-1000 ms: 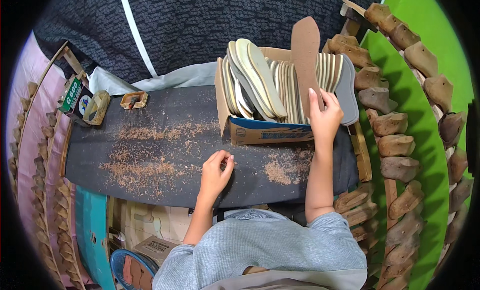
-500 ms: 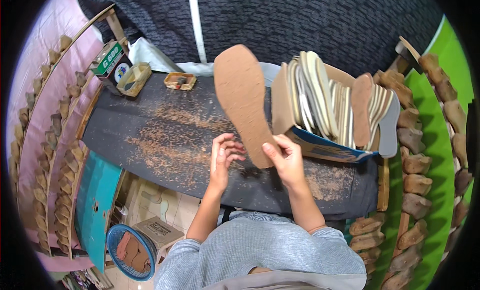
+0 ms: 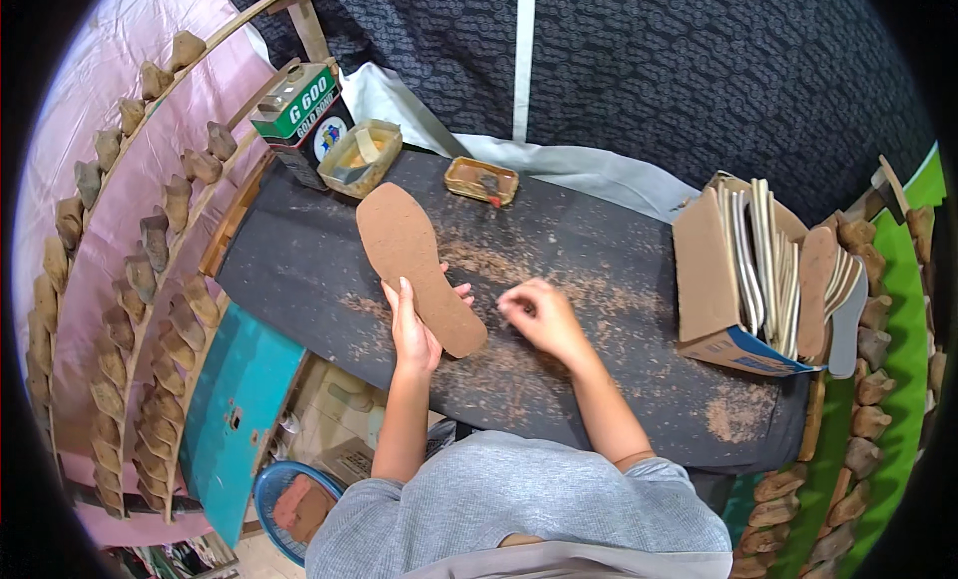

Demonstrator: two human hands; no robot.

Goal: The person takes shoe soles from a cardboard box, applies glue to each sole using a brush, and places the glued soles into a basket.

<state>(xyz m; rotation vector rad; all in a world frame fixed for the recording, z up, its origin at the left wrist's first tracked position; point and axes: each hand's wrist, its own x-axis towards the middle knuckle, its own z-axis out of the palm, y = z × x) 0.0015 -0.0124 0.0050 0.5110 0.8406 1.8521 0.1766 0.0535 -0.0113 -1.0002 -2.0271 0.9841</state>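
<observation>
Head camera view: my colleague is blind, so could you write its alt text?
A person's left hand holds a brown sole-shaped piece above a dark table strewn with shavings, the right hand curled nearby. A cardboard box of soles stands at right, a can at back left.

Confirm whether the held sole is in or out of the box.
Out: the left hand holds the sole over the table, well left of the box.

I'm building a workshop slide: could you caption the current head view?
Left hand holding a brown sole-shaped piece above a dark worktop strewn with brown shavings, right hand nearby.
</observation>
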